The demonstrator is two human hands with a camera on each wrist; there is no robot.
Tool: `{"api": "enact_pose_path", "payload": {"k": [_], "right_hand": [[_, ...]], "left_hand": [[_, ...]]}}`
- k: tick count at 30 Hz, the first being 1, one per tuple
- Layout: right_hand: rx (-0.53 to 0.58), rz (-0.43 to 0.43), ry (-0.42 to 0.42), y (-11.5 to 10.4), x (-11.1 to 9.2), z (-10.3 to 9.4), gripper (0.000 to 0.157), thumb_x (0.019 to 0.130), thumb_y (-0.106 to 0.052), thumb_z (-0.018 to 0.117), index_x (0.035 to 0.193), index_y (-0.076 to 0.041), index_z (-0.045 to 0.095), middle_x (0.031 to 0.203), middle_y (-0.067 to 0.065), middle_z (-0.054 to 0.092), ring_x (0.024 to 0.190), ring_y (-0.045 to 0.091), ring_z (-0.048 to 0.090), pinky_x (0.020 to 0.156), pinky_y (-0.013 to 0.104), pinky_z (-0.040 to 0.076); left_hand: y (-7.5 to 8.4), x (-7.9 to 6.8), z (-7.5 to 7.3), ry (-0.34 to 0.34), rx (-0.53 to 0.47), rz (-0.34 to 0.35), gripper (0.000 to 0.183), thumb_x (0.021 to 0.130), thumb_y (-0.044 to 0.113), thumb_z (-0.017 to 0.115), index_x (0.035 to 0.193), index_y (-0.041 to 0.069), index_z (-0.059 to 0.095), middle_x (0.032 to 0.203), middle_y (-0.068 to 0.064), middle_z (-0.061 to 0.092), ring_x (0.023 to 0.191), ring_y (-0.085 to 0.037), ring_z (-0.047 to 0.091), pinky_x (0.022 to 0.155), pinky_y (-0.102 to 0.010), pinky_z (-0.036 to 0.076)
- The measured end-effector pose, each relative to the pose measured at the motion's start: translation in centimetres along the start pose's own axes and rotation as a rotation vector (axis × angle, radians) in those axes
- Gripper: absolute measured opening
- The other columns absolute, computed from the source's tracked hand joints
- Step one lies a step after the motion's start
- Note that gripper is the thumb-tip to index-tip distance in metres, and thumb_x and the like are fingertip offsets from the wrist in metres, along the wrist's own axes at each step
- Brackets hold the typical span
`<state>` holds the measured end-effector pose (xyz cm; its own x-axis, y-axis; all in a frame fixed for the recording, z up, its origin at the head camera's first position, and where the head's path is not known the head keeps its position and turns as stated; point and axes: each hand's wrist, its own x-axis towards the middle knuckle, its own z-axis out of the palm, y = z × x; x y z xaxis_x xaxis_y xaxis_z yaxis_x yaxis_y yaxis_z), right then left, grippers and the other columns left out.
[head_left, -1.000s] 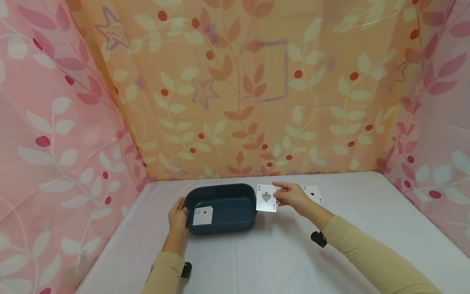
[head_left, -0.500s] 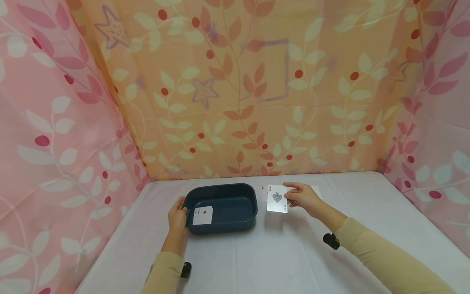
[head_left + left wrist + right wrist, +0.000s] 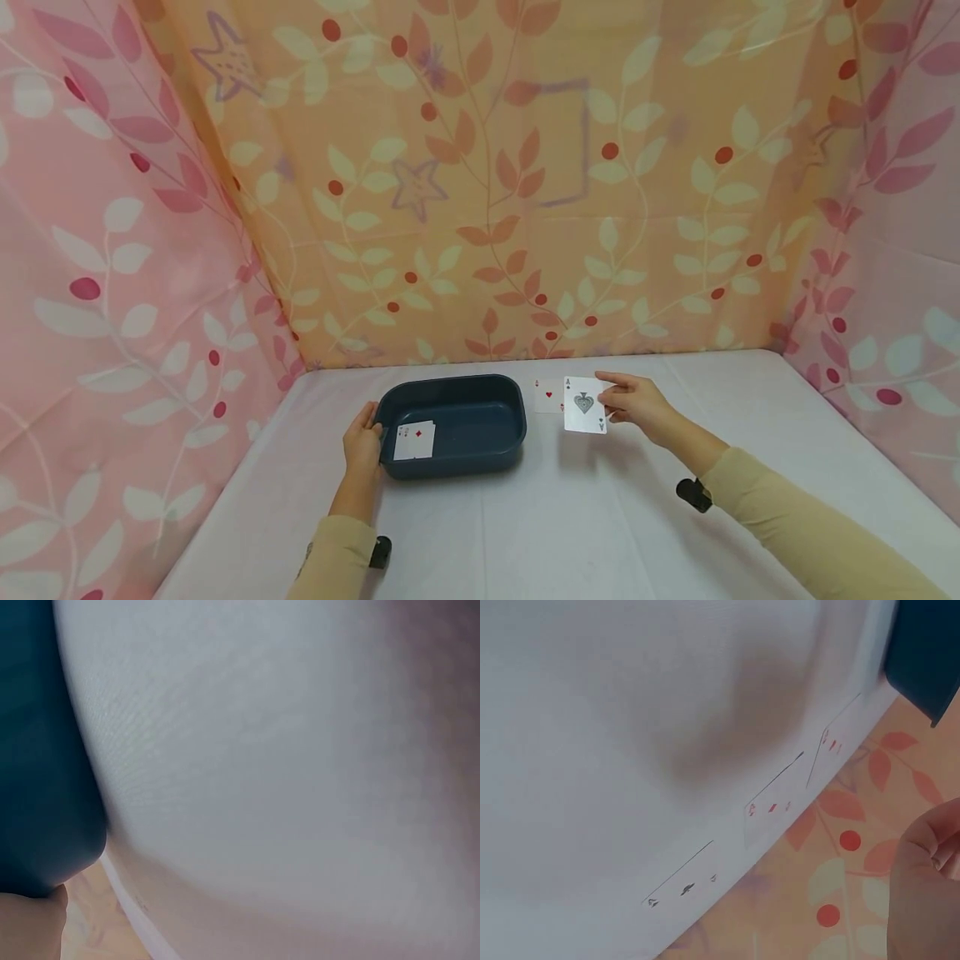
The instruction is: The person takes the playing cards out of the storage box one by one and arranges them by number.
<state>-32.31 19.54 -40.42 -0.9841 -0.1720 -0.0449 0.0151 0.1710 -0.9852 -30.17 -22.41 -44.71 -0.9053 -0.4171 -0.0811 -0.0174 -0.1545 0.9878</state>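
My right hand (image 3: 637, 404) pinches an ace of spades (image 3: 583, 406) by its right edge, face showing, above the table in the head view. The card lies to the right of a dark blue rectangular basin (image 3: 465, 467). My left hand (image 3: 362, 446) grips the basin's left end at the rim. Inside the basin, at its left, lie overlapped cards with a red diamond card (image 3: 417, 437) on top. Behind the ace of spades lies an ace of hearts (image 3: 546, 398), partly covered in this view. The right wrist view shows part of the right hand (image 3: 930, 877), without its held card.
Three cards lie in a row near the table's far edge in the right wrist view: a black-marked card (image 3: 697, 877) and two red-marked cards, one in the middle (image 3: 761, 814). A white cloth (image 3: 487, 542) covers the table. Patterned curtains (image 3: 480, 275) stand behind and beside it.
My right hand has moved right with the ace of spades, away from the basin. The ace of hearts has come into view, and the ace of clubs is now hidden behind the hand.
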Motion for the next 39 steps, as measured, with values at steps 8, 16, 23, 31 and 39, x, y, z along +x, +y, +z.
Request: {"api": "enact_pose_path", "payload": {"k": [8, 16, 23, 31, 39], "right_hand": [[-0.01, 0.006, 0.03, 0.4, -0.3, -1.8, 0.058, 0.095, -0.003, 0.057, 0.147, 0.007, 0.033, 0.088, 0.001, 0.061, 0.071, 0.011, 0.059, 0.062, 0.023, 0.053], [-0.047, 0.019, 0.054, 0.7, -0.7, -3.3, 0.058, 0.095, -0.005, 0.055, 0.147, 0.007, 0.031, 0.088, 0.002, 0.062, 0.071, 0.012, 0.058, 0.063, 0.024, 0.054], [-0.08, 0.027, 0.082, 1.4, -1.0, -4.8, 0.058, 0.096, -0.005, 0.053, 0.148, 0.007, 0.029, 0.087, 0.0, 0.061, 0.07, 0.011, 0.058, 0.063, 0.025, 0.054], [-0.131, 0.029, 0.127, 2.0, -1.0, -6.4, 0.06, 0.096, -0.003, 0.053, 0.147, 0.011, 0.026, 0.088, 0.0, 0.064, 0.068, 0.01, 0.059, 0.059, 0.024, 0.053], [-0.194, 0.037, 0.168, 2.8, -0.8, -8.2, 0.056, 0.095, -0.003, 0.051, 0.143, 0.014, 0.03, 0.089, 0.002, 0.065, 0.067, 0.009, 0.059, 0.059, 0.025, 0.053]], "left_hand": [[0.1, 0.0, 0.0, 0.003, 0.008, -0.016, 0.053, 0.1, -0.009, 0.029, 0.152, 0.0, 0.023, 0.156, -0.014, 0.026, 0.144, -0.026, 0.023, 0.116, -0.038, 0.018], [0.0, 0.3, 0.0, 0.017, 0.008, -0.024, 0.053, 0.1, -0.009, 0.031, 0.152, 0.001, 0.026, 0.156, -0.012, 0.028, 0.144, -0.025, 0.024, 0.116, -0.037, 0.019], [0.0, 0.1, 0.1, 0.014, -0.006, -0.024, 0.054, 0.1, -0.009, 0.031, 0.152, 0.001, 0.026, 0.156, -0.012, 0.028, 0.144, -0.024, 0.024, 0.116, -0.037, 0.019], [0.1, 0.0, 0.1, -0.001, -0.005, 0.019, 0.053, 0.099, -0.011, 0.031, 0.151, -0.003, 0.025, 0.155, -0.016, 0.027, 0.144, -0.026, 0.023, 0.116, -0.038, 0.018], [0.2, -0.1, 0.1, 0.003, 0.015, 0.037, 0.054, 0.097, -0.012, 0.031, 0.15, -0.005, 0.025, 0.155, -0.017, 0.028, 0.144, -0.027, 0.023, 0.117, -0.038, 0.017]]}}
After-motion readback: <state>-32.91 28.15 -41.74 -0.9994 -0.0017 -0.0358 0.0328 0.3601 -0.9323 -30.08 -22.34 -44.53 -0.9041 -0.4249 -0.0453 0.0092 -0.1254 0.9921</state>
